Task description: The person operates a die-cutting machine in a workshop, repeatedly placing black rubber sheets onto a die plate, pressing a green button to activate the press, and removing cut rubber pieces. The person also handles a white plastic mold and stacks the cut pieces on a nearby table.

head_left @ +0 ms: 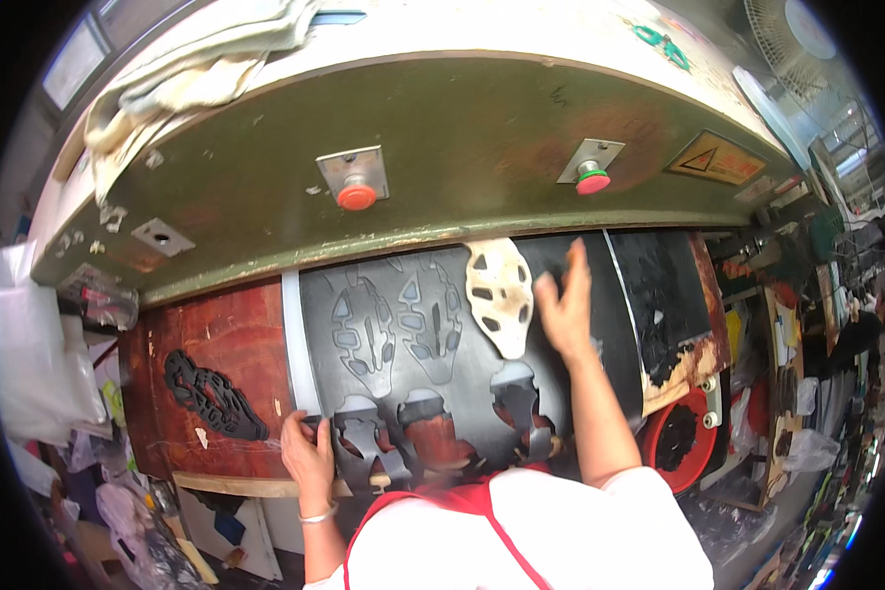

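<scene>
A black sheet lies across the red-brown work board, with shoe-part-shaped outlines pressed into its far part and cut-out openings along its near edge. On its far side rests a cream cutting die, long, pointed at the near end, with several holes. My right hand is just right of the die, open, thumb and fingers apart, above the sheet. My left hand is at the sheet's near left corner, its thumb and fingers closed on the edge. Several black cut pieces lie stacked on the board at left.
The green press beam spans the far side, carrying a red button and a green-and-pink button. Folded cloth and green-handled scissors lie on top. At right are a black scrap sheet and a red bucket.
</scene>
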Demonstrator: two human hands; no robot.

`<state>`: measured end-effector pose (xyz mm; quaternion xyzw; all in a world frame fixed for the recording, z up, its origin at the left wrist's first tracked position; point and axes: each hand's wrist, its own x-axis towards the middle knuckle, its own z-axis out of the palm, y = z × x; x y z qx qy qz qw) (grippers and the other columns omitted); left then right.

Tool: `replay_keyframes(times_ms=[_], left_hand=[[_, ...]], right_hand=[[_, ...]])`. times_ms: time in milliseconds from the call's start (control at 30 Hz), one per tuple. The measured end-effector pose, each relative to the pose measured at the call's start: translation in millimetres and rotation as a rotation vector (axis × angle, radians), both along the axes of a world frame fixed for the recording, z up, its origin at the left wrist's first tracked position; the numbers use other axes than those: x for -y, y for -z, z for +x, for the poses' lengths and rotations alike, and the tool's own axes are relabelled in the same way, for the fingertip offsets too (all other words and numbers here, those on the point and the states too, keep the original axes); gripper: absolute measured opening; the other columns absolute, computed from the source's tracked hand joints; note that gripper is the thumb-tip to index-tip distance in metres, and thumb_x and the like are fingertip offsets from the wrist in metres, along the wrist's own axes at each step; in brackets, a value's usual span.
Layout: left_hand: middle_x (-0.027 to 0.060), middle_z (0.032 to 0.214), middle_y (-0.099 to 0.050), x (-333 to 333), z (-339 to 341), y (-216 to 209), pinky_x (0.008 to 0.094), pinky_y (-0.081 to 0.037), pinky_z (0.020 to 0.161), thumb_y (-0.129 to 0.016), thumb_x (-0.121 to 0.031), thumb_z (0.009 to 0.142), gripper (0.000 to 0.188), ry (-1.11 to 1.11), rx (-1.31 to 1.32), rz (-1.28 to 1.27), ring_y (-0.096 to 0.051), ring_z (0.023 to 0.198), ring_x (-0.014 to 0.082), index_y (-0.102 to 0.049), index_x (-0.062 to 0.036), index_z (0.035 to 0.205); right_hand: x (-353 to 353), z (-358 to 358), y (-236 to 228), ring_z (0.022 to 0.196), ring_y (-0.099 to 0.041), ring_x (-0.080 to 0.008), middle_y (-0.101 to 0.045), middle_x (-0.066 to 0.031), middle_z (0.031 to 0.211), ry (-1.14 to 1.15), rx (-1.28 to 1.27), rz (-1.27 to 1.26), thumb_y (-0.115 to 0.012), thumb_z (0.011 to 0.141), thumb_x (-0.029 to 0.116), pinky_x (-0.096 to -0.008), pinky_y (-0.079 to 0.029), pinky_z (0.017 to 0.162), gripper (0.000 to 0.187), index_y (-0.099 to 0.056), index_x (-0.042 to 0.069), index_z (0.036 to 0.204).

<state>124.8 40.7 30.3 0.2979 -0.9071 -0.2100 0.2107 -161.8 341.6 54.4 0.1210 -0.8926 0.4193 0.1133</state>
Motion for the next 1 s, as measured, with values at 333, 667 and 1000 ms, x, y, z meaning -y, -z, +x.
replay_keyframes(times_ms=[333,667,1000], left_hand=[[0.0136,0.055,-0.051,44,-103,33,0.0411,-0.038,0.05,-0.069,-0.035,0.085,0.039,-0.02,0.11,0.101,-0.049,0.05,0.0317,-0.053,-0.0038,0.069],[0.0126,0.069,-0.066,68,-109,36,0.035,-0.051,0.066,-0.068,-0.027,0.087,0.026,0.069,0.083,0.116,-0.064,0.066,0.0233,-0.068,-0.0009,0.089],[0.027,0.085,-0.063,32,-46,39,0.045,-0.048,0.065,-0.053,-0.03,0.097,0.037,0.074,-0.023,0.064,-0.06,0.077,0.0419,-0.064,0.0041,0.091]], right_hand=[[47,-111,-58,0.136,-0.006,-0.0547,0.001,-0.0399,0.146,0.323,-0.476,0.074,-0.058,0.087,0.044,-0.0557,-0.011,0.111,0.096,-0.003,-0.01,0.145],[-70,-69,-5,0.123,-0.041,-0.045,-0.039,-0.0317,0.136,0.476,-0.277,0.24,-0.071,0.074,0.047,-0.0484,-0.038,0.1,0.096,-0.026,-0.003,0.143],[-113,7,41,0.079,-0.064,-0.0412,-0.065,-0.0221,0.08,0.579,0.171,0.056,-0.063,0.086,0.04,-0.0461,-0.051,0.07,0.039,-0.064,0.003,0.099]])
